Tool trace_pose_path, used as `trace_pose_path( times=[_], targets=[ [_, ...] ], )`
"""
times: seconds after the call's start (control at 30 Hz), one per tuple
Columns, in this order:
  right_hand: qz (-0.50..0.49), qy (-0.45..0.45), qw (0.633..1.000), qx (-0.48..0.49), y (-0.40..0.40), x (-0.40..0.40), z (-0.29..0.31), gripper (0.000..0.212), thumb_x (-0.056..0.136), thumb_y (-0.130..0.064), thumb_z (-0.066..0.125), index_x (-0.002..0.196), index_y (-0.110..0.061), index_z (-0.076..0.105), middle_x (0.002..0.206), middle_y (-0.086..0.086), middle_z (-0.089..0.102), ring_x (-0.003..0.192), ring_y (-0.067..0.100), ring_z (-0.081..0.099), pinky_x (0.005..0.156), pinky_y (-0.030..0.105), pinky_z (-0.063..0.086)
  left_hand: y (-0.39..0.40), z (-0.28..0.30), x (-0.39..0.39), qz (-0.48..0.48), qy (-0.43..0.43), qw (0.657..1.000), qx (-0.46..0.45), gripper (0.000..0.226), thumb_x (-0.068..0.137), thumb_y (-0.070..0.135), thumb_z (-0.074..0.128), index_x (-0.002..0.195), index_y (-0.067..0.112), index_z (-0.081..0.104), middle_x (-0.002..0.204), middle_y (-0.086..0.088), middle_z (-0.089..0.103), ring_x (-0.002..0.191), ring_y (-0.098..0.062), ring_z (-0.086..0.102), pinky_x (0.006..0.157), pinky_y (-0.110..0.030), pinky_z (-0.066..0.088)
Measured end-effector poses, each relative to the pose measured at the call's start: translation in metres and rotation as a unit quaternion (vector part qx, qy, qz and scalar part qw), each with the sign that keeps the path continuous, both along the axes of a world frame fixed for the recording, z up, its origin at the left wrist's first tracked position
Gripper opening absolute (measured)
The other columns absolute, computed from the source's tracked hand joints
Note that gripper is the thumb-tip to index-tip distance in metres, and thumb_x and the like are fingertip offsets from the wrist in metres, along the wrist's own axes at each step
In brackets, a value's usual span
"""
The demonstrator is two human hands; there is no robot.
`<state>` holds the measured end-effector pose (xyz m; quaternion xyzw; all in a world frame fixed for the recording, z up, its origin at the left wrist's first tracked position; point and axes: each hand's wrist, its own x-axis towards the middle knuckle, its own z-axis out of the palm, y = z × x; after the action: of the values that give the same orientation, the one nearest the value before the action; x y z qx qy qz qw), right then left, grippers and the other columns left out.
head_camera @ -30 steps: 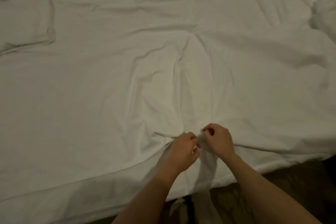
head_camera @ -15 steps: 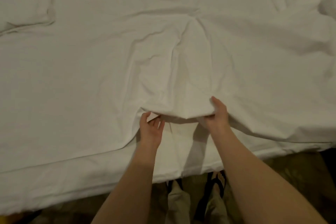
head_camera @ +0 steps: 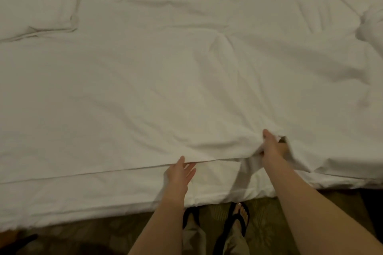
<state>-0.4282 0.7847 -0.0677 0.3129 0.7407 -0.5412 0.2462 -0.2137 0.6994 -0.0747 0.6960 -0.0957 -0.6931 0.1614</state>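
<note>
Task thing: wide, white, wrinkled fabric bed cover, spread flat far ahead of both hands, with its near hem running leftward from the left hand.
Left hand: left hand flat and relaxed, fingers straight, tips slipped just under the hem; holding nothing.
Right hand: right hand curled round a bunched fold of the bed cover, thumb on top, raising it a little off what lies beneath.
Done, as judged: cover laid out over most of the bed; hem to the left of the left hand lying fairly straight.
Left, as judged: bunch at the right hand to be pulled flat; creases ahead of the right hand and the rumpled heap far right to be smoothed.
Unclear: small dark opening just beyond the right hand, possibly a gap in the cover; too dim to tell.
Edges: white lower bedding layer under both wrists, ending just behind them above patterned brown carpet.
Room: broad, unobstructed fabric ahead and to the left; flat white pillow far ahead-left; black strap sandals on the carpet between the forearms.
</note>
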Motion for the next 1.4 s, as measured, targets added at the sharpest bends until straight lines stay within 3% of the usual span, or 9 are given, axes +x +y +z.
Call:
trace_pose_path(
  times=[0.1, 0.23, 0.4, 0.5, 0.63, 0.77, 0.93, 1.13, 1.4],
  targets=[
    [0.054, -0.080, 0.995, -0.001, 0.012, 0.019, -0.014, 0.044, 0.086, -0.017, 0.069, 0.127, -0.009, 0.054, 0.118, 0.007, 0.058, 0.105, 0.025, 0.056, 0.092, 0.041, 0.051, 0.008, -0.005, -0.008, -0.046, 0.026, 0.998, 0.029, 0.011, 0.097, 0.009, 0.054, 0.104, 0.002, 0.056, 0.098, -0.011, 0.066, 0.087, -0.025, 0.067, 0.084, -0.037, 0.053],
    [-0.010, -0.017, 0.999, 0.026, 0.011, 0.018, -0.014, 0.033, 0.091, -0.021, 0.063, 0.121, -0.007, 0.058, 0.118, 0.008, 0.062, 0.106, 0.026, 0.059, 0.097, 0.041, 0.049, 0.016, -0.007, -0.011, -0.168, -0.031, 0.984, 0.050, 0.010, 0.097, 0.010, 0.052, 0.097, 0.003, 0.060, 0.090, -0.008, 0.070, 0.081, -0.023, 0.069, 0.069, -0.032, 0.054],
    [0.061, -0.091, 0.993, 0.050, 0.014, 0.002, -0.008, 0.046, 0.097, -0.032, 0.051, 0.130, 0.000, 0.050, 0.119, 0.015, 0.060, 0.111, 0.034, 0.057, 0.087, 0.034, 0.046, 0.006, 0.008, -0.023, -0.381, -0.093, 0.918, 0.050, 0.018, 0.093, 0.014, 0.049, 0.093, 0.004, 0.063, 0.084, -0.005, 0.074, 0.074, -0.022, 0.070, 0.062, -0.025, 0.049],
    [0.317, -0.167, 0.922, 0.147, 0.034, -0.006, -0.004, 0.046, 0.095, -0.032, 0.048, 0.123, 0.004, 0.056, 0.115, 0.019, 0.063, 0.103, 0.034, 0.060, 0.090, 0.038, 0.048, 0.000, 0.021, -0.051, -0.481, -0.105, 0.870, 0.023, 0.019, 0.091, 0.016, 0.049, 0.085, 0.005, 0.064, 0.076, -0.005, 0.073, 0.061, -0.019, 0.067, 0.054, -0.021, 0.046],
    [0.509, -0.287, 0.802, 0.122, 0.045, -0.034, 0.033, 0.033, 0.095, -0.037, 0.048, 0.098, -0.007, 0.062, 0.082, 0.007, 0.069, 0.066, 0.019, 0.062, 0.067, 0.028, 0.044, 0.002, 0.033, -0.108, -0.569, -0.112, 0.808, -0.108, 0.015, 0.088, 0.016, 0.054, 0.078, 0.009, 0.063, 0.077, -0.006, 0.069, 0.056, -0.016, 0.059, 0.052, -0.021, 0.043],
    [0.584, -0.120, 0.783, 0.177, 0.045, -0.080, 0.051, 0.026, 0.092, -0.029, 0.049, 0.082, -0.006, 0.058, 0.085, 0.010, 0.071, 0.066, 0.022, 0.066, 0.058, 0.023, 0.044, 0.021, 0.053, -0.176, -0.649, -0.128, 0.715, -0.228, 0.014, 0.086, 0.020, 0.052, 0.087, 0.013, 0.064, 0.094, -0.007, 0.069, 0.083, -0.023, 0.064, 0.073, -0.031, 0.048],
    [0.566, 0.080, 0.788, 0.230, 0.066, -0.141, 0.073, 0.026, 0.090, -0.027, 0.049, 0.106, -0.010, 0.060, 0.108, 0.007, 0.065, 0.097, 0.026, 0.060, 0.074, 0.031, 0.045, 0.046, 0.081, -0.255, -0.698, -0.126, 0.637, -0.302, 0.027, 0.092, 0.026, 0.051, 0.115, 0.015, 0.060, 0.116, -0.002, 0.062, 0.106, -0.021, 0.058, 0.088, -0.030, 0.045],
    [0.554, 0.059, 0.791, 0.254, 0.103, -0.189, 0.066, 0.043, 0.096, -0.028, 0.047, 0.134, -0.009, 0.042, 0.131, 0.010, 0.053, 0.115, 0.026, 0.053, 0.083, 0.032, 0.042, 0.047, 0.104, -0.334, -0.723, -0.103, 0.588, -0.347, 0.027, 0.093, 0.024, 0.050, 0.117, 0.015, 0.059, 0.117, -0.002, 0.063, 0.104, -0.019, 0.059, 0.090, -0.032, 0.048],
    [0.565, -0.053, 0.778, 0.269, 0.119, -0.233, 0.050, 0.046, 0.093, -0.029, 0.046, 0.134, -0.007, 0.039, 0.135, 0.012, 0.049, 0.119, 0.028, 0.051, 0.093, 0.032, 0.043, 0.017, 0.132, -0.444, -0.723, -0.079, 0.553, -0.407, 0.027, 0.093, 0.022, 0.051, 0.116, 0.014, 0.062, 0.115, -0.003, 0.064, 0.105, -0.020, 0.059, 0.087, -0.028, 0.044]
  ],
)
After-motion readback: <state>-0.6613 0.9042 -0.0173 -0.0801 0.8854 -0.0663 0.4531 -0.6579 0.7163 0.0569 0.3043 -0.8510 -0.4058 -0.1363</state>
